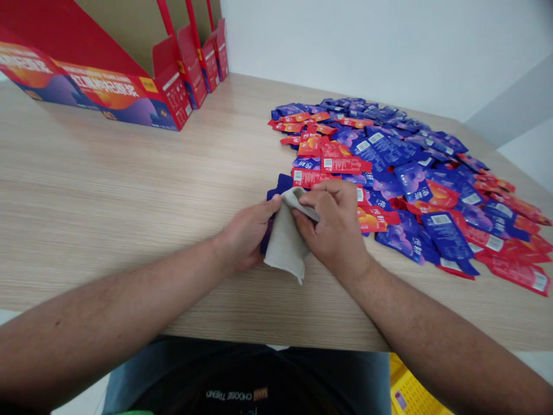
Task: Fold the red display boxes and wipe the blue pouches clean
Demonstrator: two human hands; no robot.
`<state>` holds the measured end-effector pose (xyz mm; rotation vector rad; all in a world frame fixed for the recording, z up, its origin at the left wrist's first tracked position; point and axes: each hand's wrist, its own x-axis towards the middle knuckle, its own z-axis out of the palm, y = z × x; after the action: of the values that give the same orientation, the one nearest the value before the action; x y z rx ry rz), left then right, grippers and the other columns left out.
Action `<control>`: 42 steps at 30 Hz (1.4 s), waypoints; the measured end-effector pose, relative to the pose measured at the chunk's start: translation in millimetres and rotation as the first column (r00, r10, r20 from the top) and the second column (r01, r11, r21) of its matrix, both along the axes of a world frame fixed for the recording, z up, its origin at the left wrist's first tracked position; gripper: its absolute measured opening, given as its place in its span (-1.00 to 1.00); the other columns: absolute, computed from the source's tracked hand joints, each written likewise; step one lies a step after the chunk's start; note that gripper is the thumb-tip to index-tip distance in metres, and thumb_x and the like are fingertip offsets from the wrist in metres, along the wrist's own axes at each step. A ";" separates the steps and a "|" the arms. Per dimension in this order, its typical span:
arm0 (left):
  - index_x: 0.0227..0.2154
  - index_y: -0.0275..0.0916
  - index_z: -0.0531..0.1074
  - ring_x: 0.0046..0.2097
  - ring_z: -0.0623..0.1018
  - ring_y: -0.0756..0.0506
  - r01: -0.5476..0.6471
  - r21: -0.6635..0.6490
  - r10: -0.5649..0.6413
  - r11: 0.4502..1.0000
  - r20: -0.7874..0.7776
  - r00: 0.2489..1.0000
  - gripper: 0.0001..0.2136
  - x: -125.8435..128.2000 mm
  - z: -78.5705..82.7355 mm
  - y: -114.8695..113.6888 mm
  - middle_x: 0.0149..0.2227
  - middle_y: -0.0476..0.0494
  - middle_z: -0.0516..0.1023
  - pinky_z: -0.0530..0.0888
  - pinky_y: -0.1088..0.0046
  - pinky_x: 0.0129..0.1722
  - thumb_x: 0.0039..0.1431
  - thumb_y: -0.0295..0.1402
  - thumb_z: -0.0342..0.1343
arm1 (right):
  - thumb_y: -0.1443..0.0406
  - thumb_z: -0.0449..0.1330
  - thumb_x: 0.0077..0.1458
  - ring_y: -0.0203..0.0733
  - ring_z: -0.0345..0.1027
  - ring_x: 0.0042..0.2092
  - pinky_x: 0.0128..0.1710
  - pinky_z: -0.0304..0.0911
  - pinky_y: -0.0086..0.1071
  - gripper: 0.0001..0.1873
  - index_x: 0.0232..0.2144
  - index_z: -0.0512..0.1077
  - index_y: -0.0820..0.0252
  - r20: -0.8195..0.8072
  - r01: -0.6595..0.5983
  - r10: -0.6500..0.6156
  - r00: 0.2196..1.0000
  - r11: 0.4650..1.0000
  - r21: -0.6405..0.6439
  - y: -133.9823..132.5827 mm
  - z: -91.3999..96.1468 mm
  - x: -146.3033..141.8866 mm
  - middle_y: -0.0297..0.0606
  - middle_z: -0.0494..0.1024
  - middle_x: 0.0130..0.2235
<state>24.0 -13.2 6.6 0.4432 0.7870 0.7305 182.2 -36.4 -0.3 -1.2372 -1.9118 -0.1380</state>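
1. This looks like a small packing or sorting workroom rather than a home.
2. A long wood-grain table (108, 190) stands against a bare white wall (367, 46), with no decoration.
3. A big heap of identical red and blue sachets (410, 173) covers its right side.
4. A row of open red printed cartons (129, 98) stands at the far left.
5. A yellow plastic crate (410, 392) sits below the table edge.

Single head-worn camera looks forward and down over the table (108, 190), close above left hand (246, 233) and right hand (334, 225); wall (367, 46) at twelve o'clock.
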 end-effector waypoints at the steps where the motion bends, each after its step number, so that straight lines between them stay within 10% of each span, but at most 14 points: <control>1: -0.06 -0.34 0.49 -0.35 0.61 -0.19 0.002 0.001 -0.002 1.000 0.008 1.000 -0.67 0.2 0.8 0.0 -0.39 -0.20 0.61 0.53 0.30 -0.35 0.29 -0.21 0.03 | 0.31 0.27 0.15 0.05 0.26 0.03 0.00 0.34 -0.01 -0.76 -0.12 0.37 0.11 -0.013 0.020 -0.020 1.000 1.000 0.004 1.5 0.0 2.3 -0.07 0.34 -0.04; 12: -0.07 -0.35 0.49 -0.52 0.50 -0.08 -0.035 0.054 0.038 0.998 -0.066 0.997 -0.69 -0.1 -2.2 -1.8 -0.49 -0.14 0.56 0.43 0.42 -0.50 0.32 -0.23 0.01 | 0.23 0.10 0.32 -0.03 0.34 -0.01 0.00 0.34 -0.09 -0.78 -0.12 0.49 0.16 0.032 -0.059 0.063 0.998 0.994 -0.095 7.3 -2.2 3.4 -0.08 0.43 -0.10; 19: -0.12 -0.36 0.51 -0.42 0.58 -0.13 -0.119 0.043 0.124 0.992 -0.112 0.986 -0.65 -2.7 1.5 1.8 -0.43 -0.19 0.59 0.52 0.35 -0.38 0.33 -0.17 -0.01 | -0.24 0.22 -0.01 0.34 -0.19 0.39 0.32 -0.12 0.25 0.18 0.35 0.01 0.47 0.261 -0.142 0.221 0.940 0.946 -0.291 -15.8 -8.1 -12.3 0.30 -0.01 0.36; 25: -0.06 -0.33 0.50 -0.26 0.62 -0.17 -0.097 0.013 0.097 0.995 0.020 0.995 -0.63 -0.2 1.6 4.7 -0.36 -0.21 0.61 0.56 0.30 -0.20 0.37 -0.19 -0.08 | 0.26 0.30 -0.03 0.22 -0.11 0.38 0.33 -0.05 0.13 0.00 0.38 -0.02 0.35 0.185 -0.244 0.313 0.932 0.915 -0.322 -9.4 -10.8 -6.9 0.21 0.05 0.35; 35: -0.15 -0.30 0.50 -0.30 0.58 -0.09 -0.072 0.091 0.066 0.993 0.065 0.996 -0.70 -2.9 -9.5 11.0 -0.31 -0.17 0.60 0.52 0.35 -0.19 0.37 -0.22 -0.06 | 0.10 0.28 0.14 0.15 0.02 0.35 0.27 0.09 0.08 -0.20 0.33 0.14 0.20 0.012 -0.444 0.475 0.880 0.831 -0.336 1.1 -13.6 8.5 0.10 0.17 0.32; 42: -0.23 -0.27 0.48 -0.40 0.53 -0.02 -0.104 0.058 0.103 0.993 0.010 0.995 -0.69 2.6 -4.9 10.8 -0.43 -0.07 0.55 0.49 0.45 -0.28 0.40 -0.21 -0.12 | 0.26 0.18 0.20 0.09 0.22 0.24 0.22 0.16 0.08 -0.51 0.18 0.36 0.13 -0.052 -0.268 0.263 0.963 0.952 -0.145 7.7 -20.7 2.2 -0.01 0.38 0.19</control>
<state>26.7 -2.4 1.7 0.4550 0.7878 0.8533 184.4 -28.8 -21.0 -1.0579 -2.0701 0.1709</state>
